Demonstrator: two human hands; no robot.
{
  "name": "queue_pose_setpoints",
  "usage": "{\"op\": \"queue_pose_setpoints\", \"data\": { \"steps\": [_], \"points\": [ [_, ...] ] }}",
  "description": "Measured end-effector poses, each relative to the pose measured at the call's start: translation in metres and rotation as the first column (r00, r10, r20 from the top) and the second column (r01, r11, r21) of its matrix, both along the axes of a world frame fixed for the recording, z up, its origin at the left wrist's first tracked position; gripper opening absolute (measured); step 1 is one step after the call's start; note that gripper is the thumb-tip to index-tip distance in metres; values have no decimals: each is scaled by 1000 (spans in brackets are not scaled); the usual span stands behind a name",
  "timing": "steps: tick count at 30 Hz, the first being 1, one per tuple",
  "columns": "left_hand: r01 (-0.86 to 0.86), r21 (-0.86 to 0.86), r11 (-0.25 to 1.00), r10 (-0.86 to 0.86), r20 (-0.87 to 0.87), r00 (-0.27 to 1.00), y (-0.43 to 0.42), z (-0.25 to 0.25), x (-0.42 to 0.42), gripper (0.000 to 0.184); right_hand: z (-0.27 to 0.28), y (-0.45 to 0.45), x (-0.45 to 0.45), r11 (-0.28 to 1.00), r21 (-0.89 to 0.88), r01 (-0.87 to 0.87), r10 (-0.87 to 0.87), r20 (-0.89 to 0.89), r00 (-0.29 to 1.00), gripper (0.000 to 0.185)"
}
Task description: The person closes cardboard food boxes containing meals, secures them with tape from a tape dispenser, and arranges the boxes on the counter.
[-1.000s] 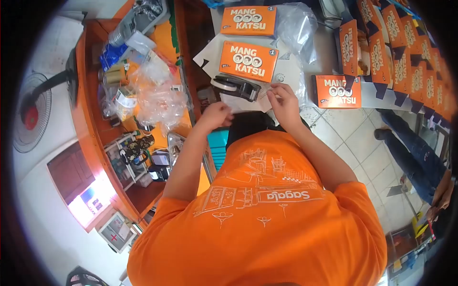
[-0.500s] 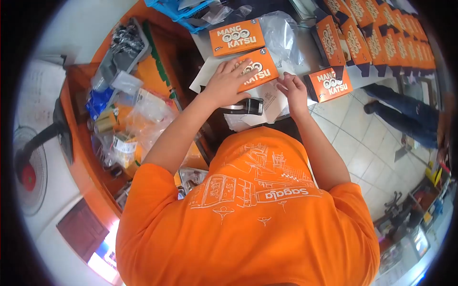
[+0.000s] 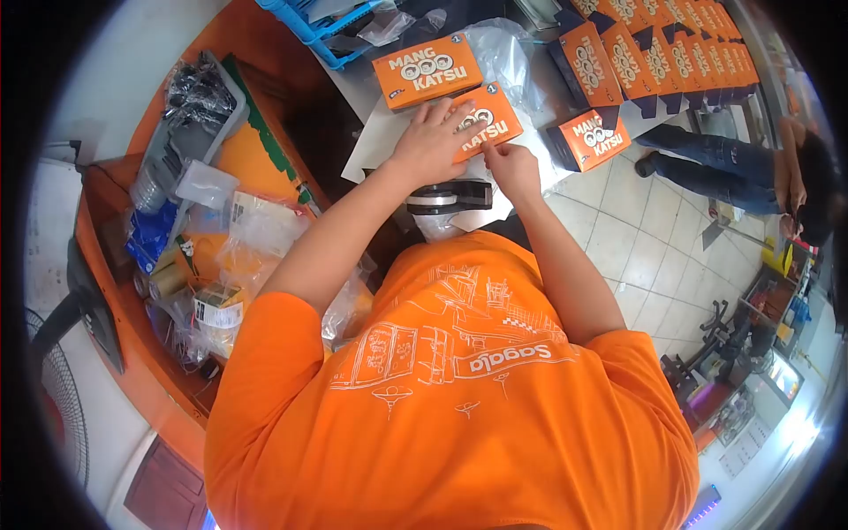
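Note:
An orange "Mang Katsu" box [image 3: 499, 110] lies on white paper in front of me. My left hand [image 3: 431, 146] rests flat across its left part, fingers spread. At the box's near edge is my right hand [image 3: 514, 170], thumb and fingertips pinched together. Whatever is in that pinch, if anything, is too small to make out. A black tape dispenser [image 3: 450, 197] sits just below the box, close to both hands. Behind lies a second orange box [image 3: 430, 72], and another box [image 3: 594, 141] stands to the right.
Several orange boxes [image 3: 629, 62] stand in rows at the back right. Clear plastic bags [image 3: 503, 62] lie behind the box, near a blue crate [image 3: 331, 40]. Packed shelving with a grey tray [image 3: 199, 115] is on the left. Another person's legs [image 3: 715, 163] show at right.
My right hand has moved in to the box's near edge, its fingers closing into a pinch. My left hand stays flat on the box. The whole view has shifted slightly.

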State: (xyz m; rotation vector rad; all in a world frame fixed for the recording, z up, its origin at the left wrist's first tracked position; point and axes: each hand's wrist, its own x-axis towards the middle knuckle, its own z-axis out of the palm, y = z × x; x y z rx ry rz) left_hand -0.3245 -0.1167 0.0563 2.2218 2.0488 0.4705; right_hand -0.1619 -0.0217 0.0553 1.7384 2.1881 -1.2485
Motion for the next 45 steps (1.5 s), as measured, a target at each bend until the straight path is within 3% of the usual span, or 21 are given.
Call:
{"op": "queue_pose_setpoints", "data": {
  "steps": [3,5,6,8,9,12,14,15,17,19,21,23,25,27,29,31,33,35,37,42,45],
  "points": [
    [1,-18,1000,-1,-16,1000,1,-1,-1,65,-13,5,18,993,-122,-9,3,-50,999,38],
    [8,-21,1000,-7,9,1000,2,0,-3,65,-34,10,30,982,-163,-98,34,-354,935,34],
    [17,-30,999,-16,26,1000,3,1,-4,65,-40,10,30,982,-162,-102,39,-352,935,34],
    [22,-38,999,-21,31,999,3,-1,-5,65,-52,10,32,992,16,-122,120,-355,927,29],
    [27,-42,999,-26,34,999,5,-1,-5,66,-47,10,29,992,18,-123,121,-357,926,29],
    [40,-35,999,-40,21,999,4,1,-9,68,-39,11,22,988,63,-138,151,-320,935,33],
    [37,-58,998,-36,18,999,4,3,-7,69,-41,20,25,973,-1,-230,230,6,973,34],
    [38,-75,996,-37,14,999,4,4,-6,70,-34,22,29,974,-8,-228,228,1,974,34],
    [43,-79,996,-42,12,999,5,6,-6,71,-18,28,37,902,101,-420,413,82,907,30],
    [44,-87,995,-43,22,999,7,6,-3,71,-1,25,45,870,72,-488,485,57,873,29],
    [71,-59,996,-67,67,995,10,7,1,72,37,13,49,862,-203,-465,410,-261,874,28],
    [73,-59,996,-71,39,997,17,7,4,69,19,3,52,826,-105,-554,492,-344,800,30],
    [77,-60,995,-76,8,997,17,8,7,67,6,-8,43,624,203,-755,772,-313,553,29],
    [52,-8,999,-52,-9,999,12,11,8,60,7,-7,25,552,116,-826,825,-221,521,30],
    [-34,-3,999,34,43,998,-6,23,13,56,27,-2,4,461,-105,-881,884,-23,466,23],
    [-116,-5,993,116,101,988,-32,40,18,53,29,10,1,420,-129,-898,899,-76,431,22],
    [-183,-114,976,205,223,953,-61,55,23,49,25,25,9,449,-277,-850,796,-308,521,23],
    [-244,-132,961,270,244,931,-83,60,29,48,25,35,25,421,-312,-852,777,-361,516,22],
    [-400,-102,911,411,300,861,-100,57,34,47,2,38,46,534,-205,-820,697,-444,564,21],
    [-550,-41,834,526,358,771,-112,54,45,39,-6,32,63,574,-120,-810,675,-490,552,8],
    [-599,0,800,559,361,746,-111,61,57,36,-20,33,70,566,-16,-824,672,-570,472,7]
  ]
}}
